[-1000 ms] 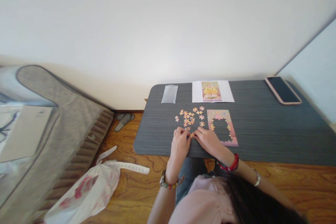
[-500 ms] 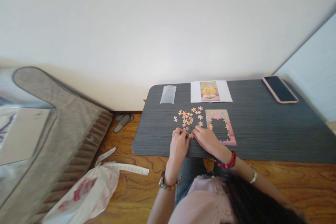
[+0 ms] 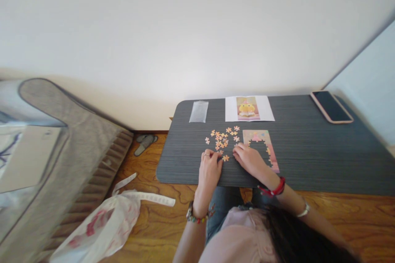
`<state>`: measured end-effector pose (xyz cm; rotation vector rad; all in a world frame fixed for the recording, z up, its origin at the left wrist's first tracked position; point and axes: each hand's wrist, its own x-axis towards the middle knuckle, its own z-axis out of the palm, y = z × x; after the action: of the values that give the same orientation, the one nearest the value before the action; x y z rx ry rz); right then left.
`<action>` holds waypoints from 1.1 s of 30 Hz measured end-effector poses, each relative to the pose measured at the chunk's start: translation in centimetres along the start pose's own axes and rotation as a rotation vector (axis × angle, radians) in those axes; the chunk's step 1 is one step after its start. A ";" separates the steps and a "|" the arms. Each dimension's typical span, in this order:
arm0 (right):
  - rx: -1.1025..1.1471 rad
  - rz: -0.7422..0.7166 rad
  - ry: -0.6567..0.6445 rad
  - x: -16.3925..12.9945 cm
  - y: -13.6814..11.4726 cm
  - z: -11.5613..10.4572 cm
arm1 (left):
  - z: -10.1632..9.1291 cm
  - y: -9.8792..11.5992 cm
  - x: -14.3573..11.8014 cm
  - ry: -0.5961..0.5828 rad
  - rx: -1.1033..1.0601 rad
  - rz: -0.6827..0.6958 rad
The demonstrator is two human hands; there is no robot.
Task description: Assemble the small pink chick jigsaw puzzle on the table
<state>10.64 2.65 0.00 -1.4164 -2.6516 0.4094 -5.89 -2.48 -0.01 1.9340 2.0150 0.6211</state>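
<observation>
My left hand (image 3: 210, 167) rests on the dark table (image 3: 308, 160), fingers loosely bent, holding nothing. A single orange puzzle piece (image 3: 226, 158) lies just right of its fingertips, free of both hands. My right hand (image 3: 251, 160) lies over the left edge of the partly built pink puzzle (image 3: 268, 141), whose middle is a hole. Its fingertips reach the nearest loose pieces, and I cannot see whether it pinches one. Several loose orange pieces (image 3: 222, 137) are scattered just beyond both hands.
A reference picture of a yellow figure (image 3: 249, 108) and a clear plastic bag (image 3: 198, 111) lie at the table's far edge. A phone (image 3: 331, 107) sits far right. A grey sofa (image 3: 70, 148), a white bag (image 3: 101, 222) and slippers (image 3: 145, 141) are on the left.
Both hands were together on the single orange piece. My right hand has let go and shifted right and up to the puzzle's left edge, leaving the piece on the table.
</observation>
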 end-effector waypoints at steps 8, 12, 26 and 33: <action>0.051 0.089 0.094 -0.7 4.8 -2.7 | -0.3 -1.2 -0.1 0.059 0.024 -0.011; 0.045 0.072 0.082 -1.1 5.0 -2.6 | -0.4 -1.7 -0.3 0.108 0.039 -0.010; 0.024 0.065 0.074 1.0 4.3 -1.6 | -0.8 -2.2 -0.2 0.109 0.050 -0.055; 0.065 0.044 0.058 1.2 3.9 -1.2 | -0.4 -0.9 1.8 0.067 0.063 -0.067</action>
<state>13.36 5.93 -0.05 -1.4470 -2.5423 0.4473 -6.97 -0.76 0.07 1.8953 2.1548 0.6210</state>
